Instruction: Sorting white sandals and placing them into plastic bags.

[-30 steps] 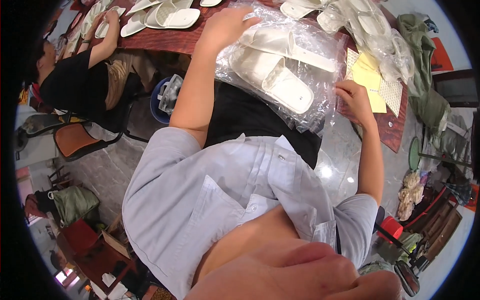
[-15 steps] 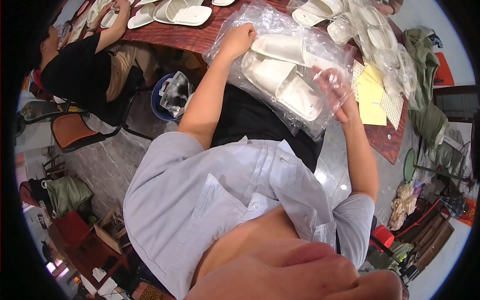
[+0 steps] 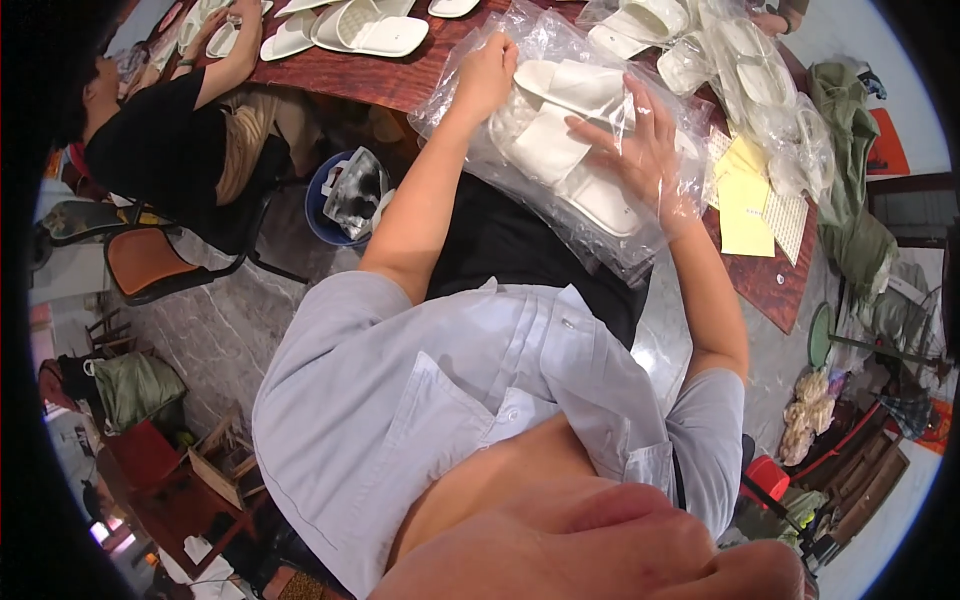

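A clear plastic bag (image 3: 628, 258) lies over the near edge of the table, with white open-toed slippers (image 3: 548, 142) in it. At its upper left, my left hand (image 3: 487, 75) is closed on the plastic beside the slippers. My right hand (image 3: 645, 150) is spread out over the slippers, its fingers stretched and apart. Clear film shows around the right wrist, so that hand seems to be inside the bag. The right palm hides part of the slippers beneath it.
More white slippers (image 3: 370, 30) stand at the back of the reddish table (image 3: 765, 285). At the right are bagged slippers (image 3: 755, 65) and yellow paper slips (image 3: 745, 215). A blue bin (image 3: 318, 205) stands on the floor, left. A co-worker in black (image 3: 150, 135) sits at the far left.
My right hand has moved left and up from the bag's right side onto the slippers, its fingers spreading. My left hand keeps its grip, with only a slight shift.
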The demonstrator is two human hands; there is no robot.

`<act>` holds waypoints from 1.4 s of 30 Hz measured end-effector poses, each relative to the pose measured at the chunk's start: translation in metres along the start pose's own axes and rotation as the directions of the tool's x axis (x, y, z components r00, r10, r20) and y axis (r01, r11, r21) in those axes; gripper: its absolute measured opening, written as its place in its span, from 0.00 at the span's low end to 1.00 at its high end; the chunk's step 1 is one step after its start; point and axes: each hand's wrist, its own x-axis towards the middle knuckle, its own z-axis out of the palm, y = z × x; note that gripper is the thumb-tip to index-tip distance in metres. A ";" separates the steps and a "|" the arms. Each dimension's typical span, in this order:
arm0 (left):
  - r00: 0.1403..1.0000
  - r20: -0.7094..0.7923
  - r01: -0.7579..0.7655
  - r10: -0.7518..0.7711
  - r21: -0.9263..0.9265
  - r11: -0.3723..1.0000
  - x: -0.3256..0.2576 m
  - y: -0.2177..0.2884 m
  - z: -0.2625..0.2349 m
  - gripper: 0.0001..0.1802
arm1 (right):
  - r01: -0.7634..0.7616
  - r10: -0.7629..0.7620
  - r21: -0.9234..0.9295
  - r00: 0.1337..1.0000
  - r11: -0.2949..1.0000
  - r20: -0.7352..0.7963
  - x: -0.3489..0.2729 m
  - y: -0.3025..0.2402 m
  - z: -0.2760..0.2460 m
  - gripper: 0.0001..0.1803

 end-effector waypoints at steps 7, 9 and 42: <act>0.999 -0.003 0.047 -0.047 0.027 0.999 -0.007 -0.016 0.019 0.08 | -0.334 0.300 0.288 0.941 0.898 0.156 0.019 -0.006 0.018 0.51; 0.999 0.009 0.051 -0.051 -0.017 0.999 -0.008 -0.017 0.020 0.09 | -0.385 0.343 0.300 0.921 0.873 0.182 0.017 -0.007 0.025 0.47; 0.703 0.392 -0.699 0.593 0.231 0.677 -0.030 0.188 -0.006 0.36 | -0.693 0.656 0.128 0.716 0.710 0.239 -0.106 0.045 -0.004 0.24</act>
